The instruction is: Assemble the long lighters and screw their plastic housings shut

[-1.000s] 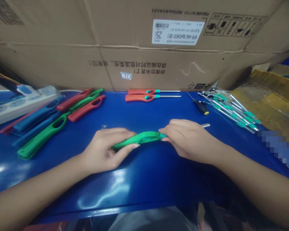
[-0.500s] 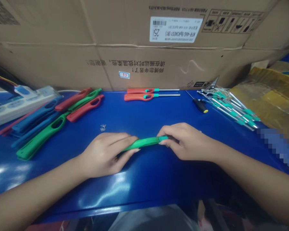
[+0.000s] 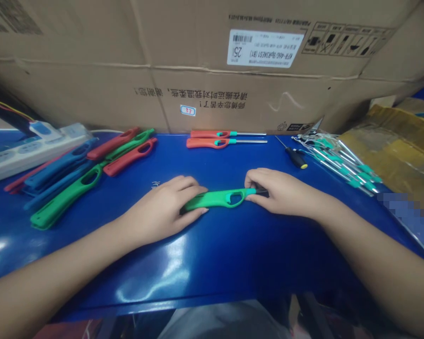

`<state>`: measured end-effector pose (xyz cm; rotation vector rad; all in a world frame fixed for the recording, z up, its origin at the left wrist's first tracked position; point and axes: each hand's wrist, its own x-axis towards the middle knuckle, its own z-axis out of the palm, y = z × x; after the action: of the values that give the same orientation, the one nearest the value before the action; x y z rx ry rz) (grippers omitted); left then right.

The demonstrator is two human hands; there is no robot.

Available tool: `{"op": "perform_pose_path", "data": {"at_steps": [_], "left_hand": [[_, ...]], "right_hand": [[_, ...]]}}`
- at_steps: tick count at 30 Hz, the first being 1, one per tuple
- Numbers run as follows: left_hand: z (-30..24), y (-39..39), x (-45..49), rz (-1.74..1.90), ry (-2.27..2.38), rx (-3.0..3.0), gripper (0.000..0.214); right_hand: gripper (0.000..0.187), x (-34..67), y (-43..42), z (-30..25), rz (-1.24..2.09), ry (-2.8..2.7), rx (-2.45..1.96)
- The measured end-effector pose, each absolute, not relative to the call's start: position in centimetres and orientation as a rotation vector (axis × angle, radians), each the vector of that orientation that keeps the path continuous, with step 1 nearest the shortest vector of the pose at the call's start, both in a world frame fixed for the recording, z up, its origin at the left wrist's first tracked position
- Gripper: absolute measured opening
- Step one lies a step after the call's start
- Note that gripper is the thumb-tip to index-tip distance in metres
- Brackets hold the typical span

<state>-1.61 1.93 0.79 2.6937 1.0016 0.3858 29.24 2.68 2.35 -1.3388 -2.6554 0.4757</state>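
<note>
A green plastic lighter body (image 3: 219, 198) lies flat on the blue table (image 3: 212, 254), its finger hole facing up. My left hand (image 3: 166, 209) is closed round its left end. My right hand (image 3: 284, 192) pinches its right end, where a dark part shows under the fingers. Both hands rest on the table top.
Empty green, red and blue lighter shells (image 3: 92, 165) lie at the left beside a white power strip (image 3: 28, 148). Two orange lighters (image 3: 219, 139) lie at the back centre. A small screwdriver (image 3: 295, 156) and several metal-tube inserts (image 3: 342, 162) lie at the right. Cardboard boxes (image 3: 212, 66) wall the back.
The green body has turned from edge-on to flat, finger hole up, and shifted slightly away from me. Both hands moved with it and keep hold of its ends.
</note>
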Motion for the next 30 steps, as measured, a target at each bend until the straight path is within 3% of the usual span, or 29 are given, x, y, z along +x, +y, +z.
{"op": "perform_pose_path", "data": {"at_steps": [13, 22, 30], "left_hand": [[1.0, 1.9, -1.8, 0.498, 1.084, 2.278, 0.033], [0.9, 2.1, -1.4, 0.580, 1.143, 2.137, 0.029], [0.9, 1.8, -1.4, 0.572, 1.135, 2.236, 0.027]], "right_hand": [[0.013, 30.7, 3.5, 2.5, 0.674, -2.660, -1.311], [0.009, 30.1, 2.6, 3.2, 0.425, -2.759, -1.314], [0.008, 29.9, 2.4, 3.5, 0.437, -2.726, -1.396]]}}
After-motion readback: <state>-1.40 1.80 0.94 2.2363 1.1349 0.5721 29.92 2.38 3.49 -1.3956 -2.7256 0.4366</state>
